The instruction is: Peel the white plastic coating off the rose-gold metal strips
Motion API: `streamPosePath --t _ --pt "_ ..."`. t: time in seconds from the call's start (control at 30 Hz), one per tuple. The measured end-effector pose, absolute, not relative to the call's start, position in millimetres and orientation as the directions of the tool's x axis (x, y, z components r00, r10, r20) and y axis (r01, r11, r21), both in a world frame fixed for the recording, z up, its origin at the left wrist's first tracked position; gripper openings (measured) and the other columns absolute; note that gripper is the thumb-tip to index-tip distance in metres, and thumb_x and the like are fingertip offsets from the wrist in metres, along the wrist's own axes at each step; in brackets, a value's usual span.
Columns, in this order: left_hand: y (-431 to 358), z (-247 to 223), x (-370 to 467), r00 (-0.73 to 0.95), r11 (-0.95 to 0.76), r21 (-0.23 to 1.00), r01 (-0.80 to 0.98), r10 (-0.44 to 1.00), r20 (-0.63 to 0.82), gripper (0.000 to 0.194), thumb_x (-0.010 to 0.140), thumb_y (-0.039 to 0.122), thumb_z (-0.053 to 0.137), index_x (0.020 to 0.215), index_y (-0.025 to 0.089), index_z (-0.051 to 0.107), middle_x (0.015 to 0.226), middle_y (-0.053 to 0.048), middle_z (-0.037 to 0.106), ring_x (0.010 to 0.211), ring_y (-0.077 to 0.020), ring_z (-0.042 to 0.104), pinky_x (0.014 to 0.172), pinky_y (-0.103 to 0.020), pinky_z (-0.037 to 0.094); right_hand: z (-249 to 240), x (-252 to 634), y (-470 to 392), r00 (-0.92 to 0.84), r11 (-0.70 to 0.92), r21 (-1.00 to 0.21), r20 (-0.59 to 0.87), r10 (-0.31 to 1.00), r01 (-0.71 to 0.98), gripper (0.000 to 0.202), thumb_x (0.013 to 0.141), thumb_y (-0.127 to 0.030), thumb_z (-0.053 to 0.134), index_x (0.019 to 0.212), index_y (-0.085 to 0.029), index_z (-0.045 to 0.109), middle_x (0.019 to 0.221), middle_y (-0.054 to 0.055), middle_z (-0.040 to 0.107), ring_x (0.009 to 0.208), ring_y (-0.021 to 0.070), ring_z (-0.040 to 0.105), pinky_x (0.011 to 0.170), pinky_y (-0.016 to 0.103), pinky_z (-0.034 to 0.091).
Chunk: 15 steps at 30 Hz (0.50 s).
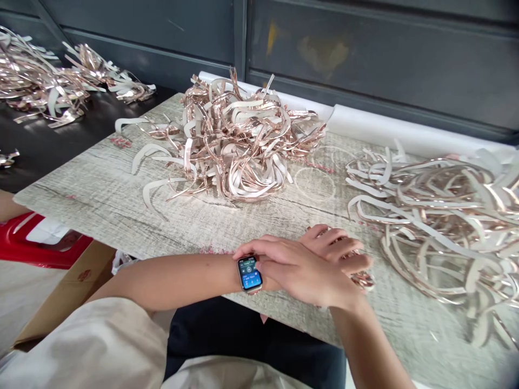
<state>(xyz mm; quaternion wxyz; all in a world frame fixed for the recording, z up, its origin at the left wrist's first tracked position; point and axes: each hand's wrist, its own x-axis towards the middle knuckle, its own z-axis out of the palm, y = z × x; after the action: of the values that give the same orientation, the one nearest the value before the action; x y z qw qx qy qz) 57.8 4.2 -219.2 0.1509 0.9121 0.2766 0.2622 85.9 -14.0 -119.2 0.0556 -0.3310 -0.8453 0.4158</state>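
Observation:
My left hand (334, 246) lies at the table's near edge, fingers curled over a small bunch of shiny rose-gold strips (362, 279). Bits of the strips show between and beside the fingers; the rest is hidden. A smartwatch (249, 273) with a lit screen sits on my left wrist. Across the back of that hand reaches my right hand (302, 270), its fingers extended and touching the watch, with nothing in them. Beyond both hands rises a heap of curved rose-gold and white strips (243, 140). Another pile of such strips (446, 216) lies to the right.
The wood-patterned tabletop (97, 205) carries both piles. More strips (44, 81) lie on a black table (24, 135) at left. White rolls (373, 127) run along the dark wall (365, 59). A red stool (73, 256) and a cardboard box (68, 286) stand at lower left.

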Motion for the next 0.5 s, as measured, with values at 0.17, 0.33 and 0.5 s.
streamPosePath --t 0.17,0.33,0.5 --pt "3 -204 51 0.754 -0.814 0.37 0.448 0.566 0.333 0.044 0.097 0.054 0.047 0.118 0.019 0.063 0.137 -0.01 0.06 0.132 -0.0289 0.047 0.106 -0.045 0.04 -120 87 -14 -0.785 0.393 -0.773 -0.21 0.583 0.499 0.053 0.095 -0.016 0.038 0.126 -0.049 0.065 0.116 -0.011 0.075 0.12 0.0166 0.066 0.106 0.034 0.05" --pt "3 -206 51 0.744 -0.819 0.354 0.452 0.565 0.356 0.039 0.098 0.047 0.047 0.123 0.021 0.062 0.138 -0.008 0.059 0.129 -0.0279 0.049 0.103 -0.045 0.042 -122 86 -14 -0.776 0.393 -0.771 -0.2 0.598 0.501 0.056 0.094 -0.016 0.036 0.127 -0.052 0.063 0.116 -0.012 0.075 0.12 0.0176 0.066 0.107 0.037 0.05" --pt "4 -211 53 0.739 -0.817 0.354 0.455 0.568 0.361 0.038 0.098 0.044 0.047 0.123 0.02 0.063 0.137 -0.009 0.06 0.129 -0.0291 0.049 0.105 -0.046 0.041 -119 85 -14 -0.772 0.374 -0.778 -0.214 0.598 0.505 0.056 0.091 -0.014 0.037 0.124 -0.048 0.066 0.119 -0.011 0.075 0.118 0.0173 0.067 0.106 0.036 0.051"
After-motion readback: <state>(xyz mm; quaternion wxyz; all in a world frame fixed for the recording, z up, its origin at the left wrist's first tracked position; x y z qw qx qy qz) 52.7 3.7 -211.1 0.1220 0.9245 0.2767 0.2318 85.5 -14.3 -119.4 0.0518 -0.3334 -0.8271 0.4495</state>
